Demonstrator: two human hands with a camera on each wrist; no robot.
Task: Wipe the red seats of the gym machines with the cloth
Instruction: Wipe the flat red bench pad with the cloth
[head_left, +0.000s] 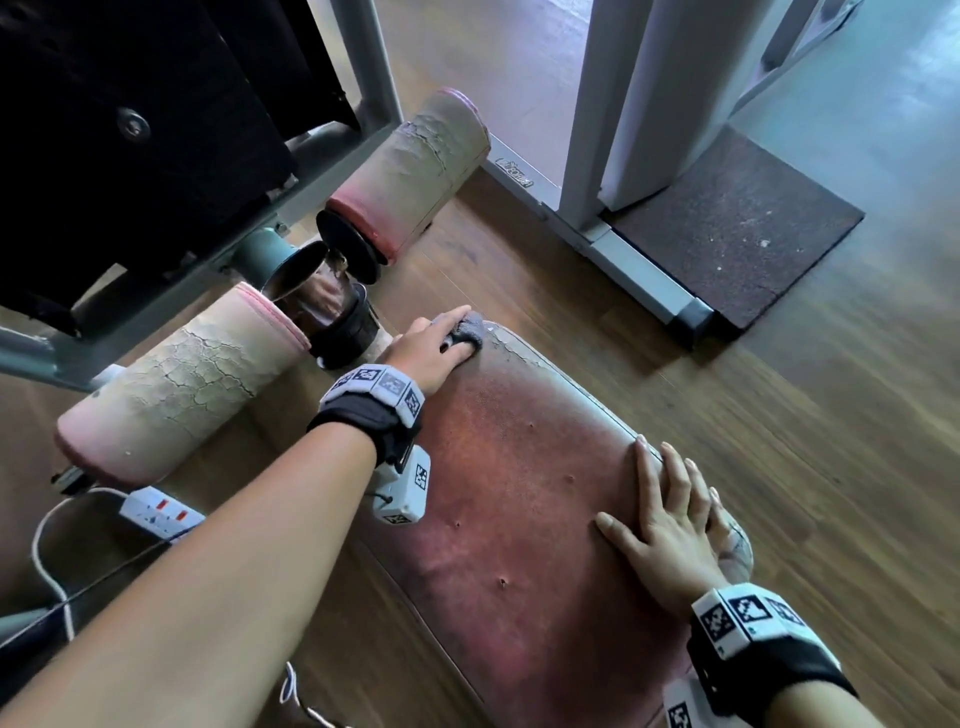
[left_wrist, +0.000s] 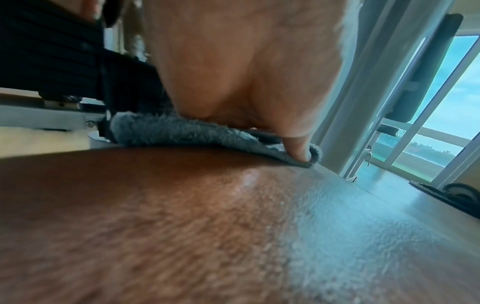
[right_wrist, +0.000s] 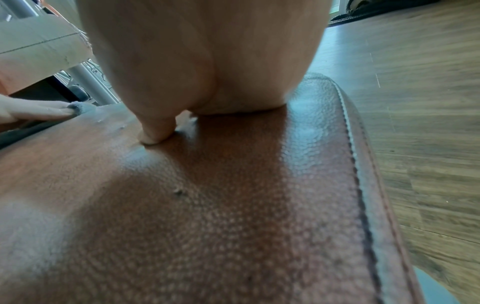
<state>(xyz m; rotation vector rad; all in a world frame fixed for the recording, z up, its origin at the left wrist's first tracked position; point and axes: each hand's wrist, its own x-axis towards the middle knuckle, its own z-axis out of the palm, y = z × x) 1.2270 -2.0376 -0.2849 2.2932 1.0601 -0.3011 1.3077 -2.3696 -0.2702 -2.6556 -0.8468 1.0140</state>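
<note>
A worn red seat (head_left: 519, 493) fills the middle of the head view, with small pits in its leather. At its far end my left hand (head_left: 436, 343) grips a bunched grey cloth (head_left: 465, 332) and presses it onto the cracked corner of the pad. In the left wrist view the cloth (left_wrist: 182, 131) lies under my palm, with the thumb pushed into its right end on the seat (left_wrist: 207, 226). My right hand (head_left: 660, 525) lies flat on the seat's right edge with its fingers straight. The right wrist view shows its thumb tip resting on the seat (right_wrist: 207, 205).
Two cracked, faded roller pads (head_left: 410, 171) (head_left: 176, 384) stand beyond and left of the seat on a grey machine frame. A white power strip (head_left: 161, 512) with its cable lies on the wooden floor at left. Another frame's base (head_left: 623, 270) and a dark rubber mat (head_left: 737, 223) are at back right.
</note>
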